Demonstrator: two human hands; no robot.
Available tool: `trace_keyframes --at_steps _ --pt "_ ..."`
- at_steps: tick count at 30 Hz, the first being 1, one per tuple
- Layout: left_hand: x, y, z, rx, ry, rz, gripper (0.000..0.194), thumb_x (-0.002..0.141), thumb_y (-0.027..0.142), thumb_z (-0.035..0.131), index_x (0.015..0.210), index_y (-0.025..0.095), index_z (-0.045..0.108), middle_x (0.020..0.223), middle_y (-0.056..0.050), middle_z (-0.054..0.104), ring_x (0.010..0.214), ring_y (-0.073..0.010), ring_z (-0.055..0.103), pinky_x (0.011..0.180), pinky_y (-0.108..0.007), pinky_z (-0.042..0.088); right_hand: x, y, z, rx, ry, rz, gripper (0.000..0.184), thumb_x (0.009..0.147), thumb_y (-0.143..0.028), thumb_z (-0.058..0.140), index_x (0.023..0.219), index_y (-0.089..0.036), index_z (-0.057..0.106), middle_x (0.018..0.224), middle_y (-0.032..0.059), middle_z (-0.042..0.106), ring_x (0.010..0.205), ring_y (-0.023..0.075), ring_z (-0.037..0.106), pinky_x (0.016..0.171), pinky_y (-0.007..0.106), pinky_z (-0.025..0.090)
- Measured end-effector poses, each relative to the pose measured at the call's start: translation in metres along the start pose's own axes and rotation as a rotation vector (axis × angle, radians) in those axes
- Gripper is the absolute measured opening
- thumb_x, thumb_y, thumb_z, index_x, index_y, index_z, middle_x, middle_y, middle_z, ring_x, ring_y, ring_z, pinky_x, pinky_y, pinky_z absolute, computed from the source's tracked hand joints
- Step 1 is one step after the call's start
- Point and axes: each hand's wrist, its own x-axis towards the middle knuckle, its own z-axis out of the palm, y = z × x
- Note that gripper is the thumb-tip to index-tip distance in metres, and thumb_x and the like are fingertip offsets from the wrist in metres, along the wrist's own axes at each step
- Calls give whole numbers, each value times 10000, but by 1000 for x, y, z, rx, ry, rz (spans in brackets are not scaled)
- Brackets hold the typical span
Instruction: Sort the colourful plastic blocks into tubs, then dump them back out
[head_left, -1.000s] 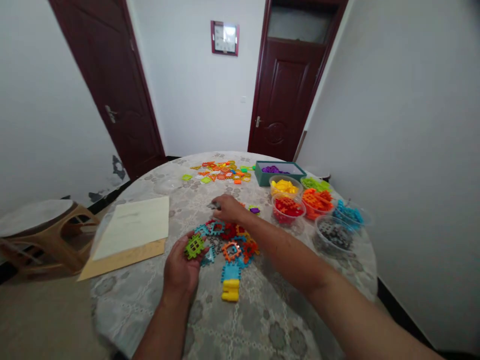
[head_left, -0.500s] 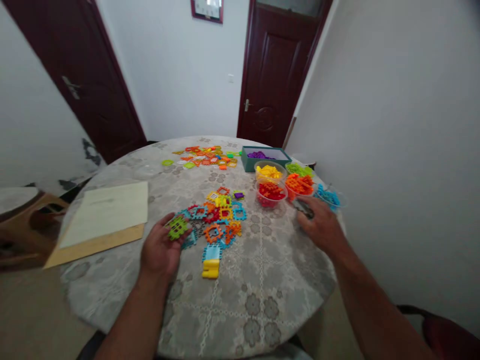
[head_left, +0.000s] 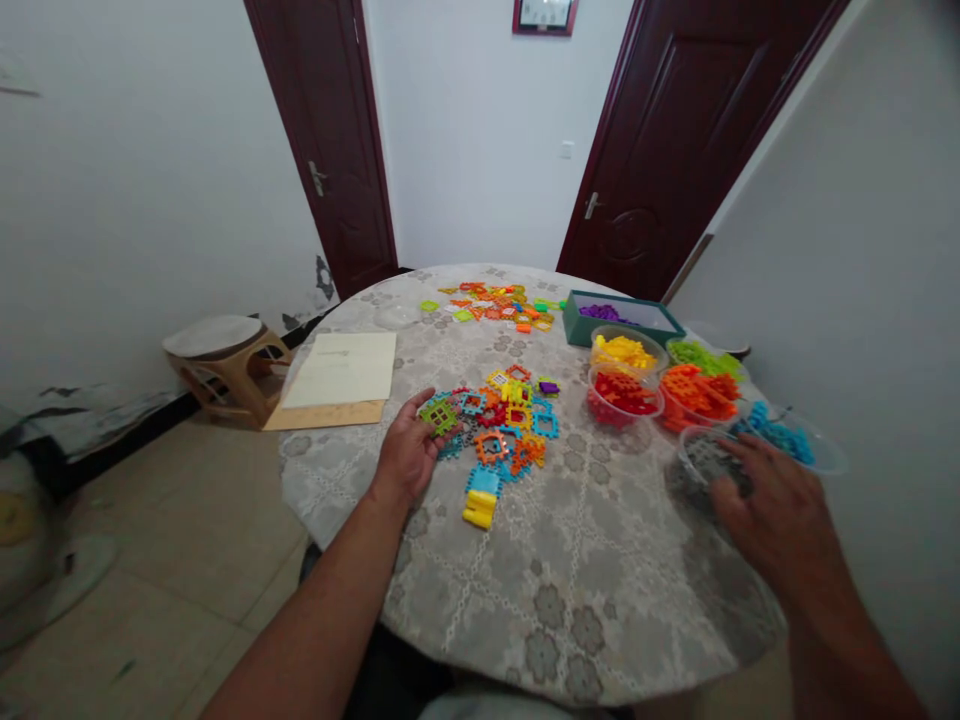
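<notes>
Resting on the table, my left hand (head_left: pixel 409 450) holds a green plastic square with a window grid (head_left: pixel 439 417) by its edge. Just right of it lies a loose heap of building pieces, among them an orange frame (head_left: pixel 491 447) and a blue frame (head_left: pixel 545 424). A light blue square (head_left: pixel 484 480) touches a yellow piece (head_left: pixel 479 510) at the heap's near end. My right hand (head_left: pixel 780 500) is over a clear bowl of grey pieces (head_left: pixel 701 462), its fingers stretched out and thumb apart. Its fingertips are blurred, and I see no piece between them.
Clear bowls hold red (head_left: pixel 622 395), yellow (head_left: pixel 624 352), orange (head_left: pixel 697 393), green (head_left: pixel 705 360) and blue pieces (head_left: pixel 784 435). Behind them stands a dark green box (head_left: pixel 581 330) with purple pieces. More pieces (head_left: pixel 502 303) lie at the far edge; a paper sheet (head_left: pixel 341 370) is left.
My view has turned, so the table sits further right in it. My right hand's fingers have spread over the grey bowl. My left hand still holds the green square.
</notes>
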Motion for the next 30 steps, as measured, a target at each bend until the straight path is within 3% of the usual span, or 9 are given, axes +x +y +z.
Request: trace_keyframes --at_steps 4,8,12,17,21,25,28,30 --pt "-1 2 3 5 10 -4 592 746 28 625 1313 187 562 1191 -137 757 1087 -280 766 927 -491 659 15 -58 -16 203 -10 -39 338 980 -311 531 1257 -189 682 1316 175 697 1276 347 645 1145 578 476" --pt "0 1 3 -5 24 16 442 765 48 629 1186 177 596 1132 -124 773 1101 -277 764 938 -469 652 30 -113 -5 520 -309 -199 294 1013 -295 552 1281 -238 660 1293 122 719 1186 275 698 1046 476 567" --pt "4 -2 -2 -15 34 59 315 800 104 686 1101 154 609 1142 -154 771 1096 -268 769 975 -421 628 51 -153 22 648 -657 -386 320 995 -215 570 1297 -261 665 1309 104 708 1196 261 688 1058 457 551" --pt "7 -3 -7 -29 59 69 296 814 139 701 1100 147 624 1145 -161 764 1120 -274 761 996 -423 616 55 -195 41 706 -858 -561 514 930 -256 685 1437 -265 601 1476 129 587 1275 292 630 1071 454 527" --pt "6 -1 -4 -48 63 47 355 735 77 614 1081 150 640 1110 -144 779 1119 -273 762 1010 -442 617 37 -217 44 675 -897 -592 569 936 -316 676 1487 -236 559 1421 149 596 1188 296 652 982 426 554" --pt "6 1 -1 6 58 70 422 695 52 615 1102 157 649 1115 -131 785 1096 -252 769 1000 -407 626 27 -218 52 713 -836 -548 578 952 -326 649 1507 -217 531 1345 145 630 1113 269 653 936 399 547" --pt "6 1 2 42 34 56 436 696 42 631 1113 168 636 1120 -119 786 1078 -246 776 994 -407 631 31 -210 57 825 -712 -406 575 940 -328 666 1486 -208 532 1325 136 651 1089 242 641 942 380 525" --pt "4 1 3 57 17 50 423 716 58 656 1120 178 623 1125 -109 782 1056 -249 783 979 -413 639 35 -202 62 912 -661 -251 562 922 -276 666 1467 -215 540 1189 93 697 952 196 645 864 337 522"
